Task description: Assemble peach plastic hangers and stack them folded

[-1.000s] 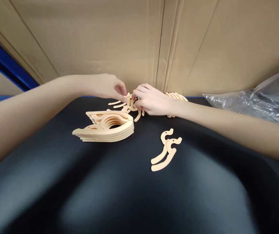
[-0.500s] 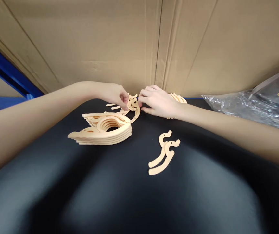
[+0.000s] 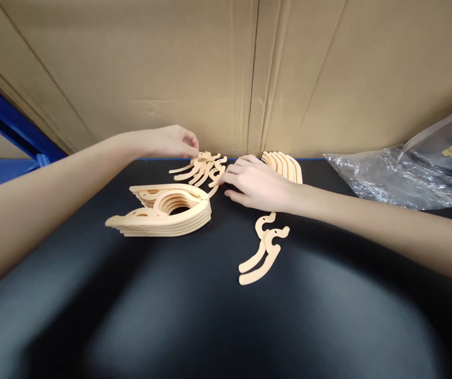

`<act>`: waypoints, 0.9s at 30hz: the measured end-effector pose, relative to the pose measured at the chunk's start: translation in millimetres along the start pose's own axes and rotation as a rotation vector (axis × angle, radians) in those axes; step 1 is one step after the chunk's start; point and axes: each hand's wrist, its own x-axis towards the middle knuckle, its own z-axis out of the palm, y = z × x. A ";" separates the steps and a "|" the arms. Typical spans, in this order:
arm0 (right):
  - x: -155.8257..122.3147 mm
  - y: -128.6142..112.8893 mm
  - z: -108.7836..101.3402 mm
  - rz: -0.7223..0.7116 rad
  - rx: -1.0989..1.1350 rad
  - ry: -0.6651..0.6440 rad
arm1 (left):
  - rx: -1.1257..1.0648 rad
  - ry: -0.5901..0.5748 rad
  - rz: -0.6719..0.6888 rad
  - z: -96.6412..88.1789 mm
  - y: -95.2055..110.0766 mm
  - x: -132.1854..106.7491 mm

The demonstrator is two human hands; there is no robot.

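My left hand [image 3: 182, 142] is at the back, fingers curled together at the upper left of a pile of beige hook pieces [image 3: 200, 169]. Whether a piece is between its fingertips cannot be made out. My right hand [image 3: 251, 181] lies low over the black surface, palm down, thumb apart. Its fingertips touch or nearly touch a loose hook piece [image 3: 215, 176] at the pile's right side. Closer to me on the left is a stack of folded beige clothes hangers [image 3: 182, 221]. Two hook pieces [image 3: 263, 252] lie overlapping in front of my right forearm.
Behind my right hand stands a row of curved beige pieces [image 3: 287, 166], partly hidden. A clear plastic bag [image 3: 399, 176] lies at the right. Cardboard [image 3: 170, 73] walls off the back, and a blue frame [image 3: 16, 126] stands at the left.
My left hand has moved back and left, uncovering more of the hook pile. My right hand has come slightly nearer, and its fingertips now reach the loose hook piece.
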 end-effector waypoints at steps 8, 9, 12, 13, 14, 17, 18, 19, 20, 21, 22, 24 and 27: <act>-1.0 -3.9 5.2 0.040 -0.022 0.046 | -0.093 0.076 -0.196 8.0 -16.3 -0.1; -0.9 -4.5 5.9 0.040 -0.027 0.048 | -0.117 0.057 -0.222 7.7 -15.5 -2.5; -0.5 -5.8 7.5 0.033 -0.049 0.039 | -0.215 -0.020 -0.252 6.5 -8.9 -10.9; -0.5 -6.1 7.6 0.033 -0.053 0.031 | -0.244 -0.039 -0.248 6.3 -5.7 -13.2; -0.6 -6.2 7.6 0.033 -0.054 0.021 | -0.267 -0.054 -0.253 6.2 -2.0 -15.1; -2.0 -5.9 6.4 0.034 -0.048 0.000 | -0.322 -0.094 -0.280 6.6 10.2 -17.9; -2.8 -5.6 5.8 0.035 -0.049 -0.002 | -0.336 -0.103 -0.285 7.0 14.4 -18.6; -3.7 -5.3 5.0 0.037 -0.052 -0.004 | -0.348 -0.109 -0.283 7.4 18.5 -19.4; -4.8 -4.8 4.2 0.038 -0.055 -0.007 | -0.359 -0.111 -0.272 7.8 22.5 -20.5; -5.9 -4.4 3.4 0.040 -0.058 -0.011 | -0.368 -0.116 -0.263 8.3 26.4 -21.7; -7.0 -3.9 2.6 0.040 -0.060 -0.016 | -0.378 -0.122 -0.247 8.8 30.1 -23.0; -9.3 -2.9 1.0 0.043 -0.066 -0.016 | -0.397 -0.144 -0.232 9.9 36.6 -25.3; -12.9 -1.8 -0.6 0.051 -0.073 -0.002 | -0.421 -0.177 -0.233 11.1 44.4 -26.5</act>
